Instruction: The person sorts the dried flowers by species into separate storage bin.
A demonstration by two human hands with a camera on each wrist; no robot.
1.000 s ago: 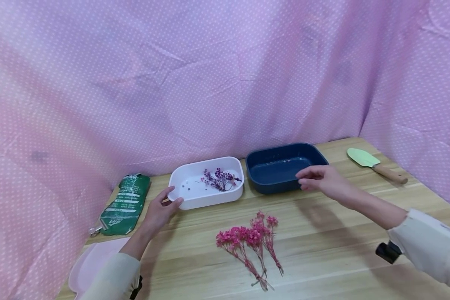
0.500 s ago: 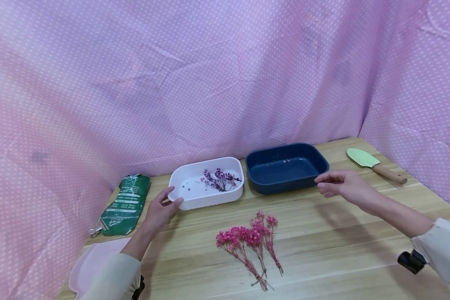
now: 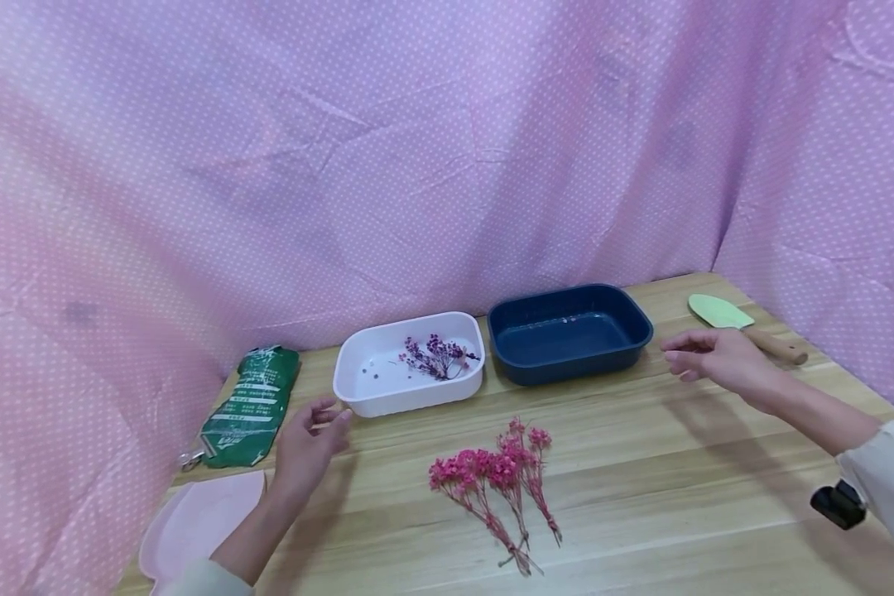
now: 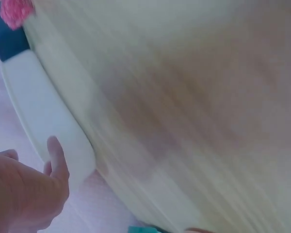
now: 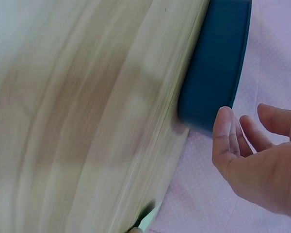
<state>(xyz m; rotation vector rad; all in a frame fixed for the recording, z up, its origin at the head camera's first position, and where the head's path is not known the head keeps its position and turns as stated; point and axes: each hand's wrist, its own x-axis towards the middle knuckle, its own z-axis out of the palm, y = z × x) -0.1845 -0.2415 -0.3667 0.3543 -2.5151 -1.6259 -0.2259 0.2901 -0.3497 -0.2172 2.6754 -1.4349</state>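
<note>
My left hand (image 3: 307, 447) is just off the front left corner of a white plastic tray (image 3: 410, 400), fingers loosely bent around nothing. A small dried purple flower sprig (image 3: 435, 358) and a few tiny dark bits lie in that tray. My right hand (image 3: 730, 368) hovers to the right of a dark blue tray (image 3: 566, 364), its fingers relaxed and holding nothing. In the right wrist view the fingertips (image 5: 224, 119) overlap the end of the blue tray. Several bunches of dried pink flowers (image 3: 501, 472) lie on the table in front of the trays.
A trowel with a green blade (image 3: 718, 311) and wooden handle lies at the right, partly behind my right hand. At the left are a green bag (image 3: 249, 410) and a pale pink flat piece (image 3: 201, 521). A pink dotted cloth (image 3: 417, 165) hangs behind the wooden table (image 3: 641, 513).
My right hand has moved right, away from the front of the blue tray. My left hand has let go of the white tray's corner and drawn back slightly.
</note>
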